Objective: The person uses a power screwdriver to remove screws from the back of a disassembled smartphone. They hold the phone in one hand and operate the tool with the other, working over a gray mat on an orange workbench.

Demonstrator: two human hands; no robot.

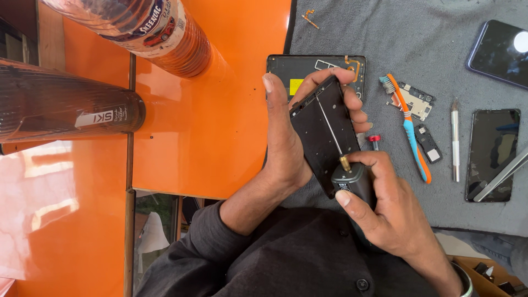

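Observation:
My left hand grips a black phone frame, tilted up off the grey mat, thumb on its left edge and fingers wrapped round the top right. My right hand holds a small dark grey electric screwdriver. Its brass collar and thin metal bit lie against the frame's inner face, the tip near the upper part of the frame. A black phone back panel with a yellow sticker lies on the mat behind the frame.
On the grey mat lie an orange-and-blue toothbrush, a small circuit board, a red-headed bit, a metal pen-like tool and two dark phone screens. Two plastic bottles stand on the orange counter.

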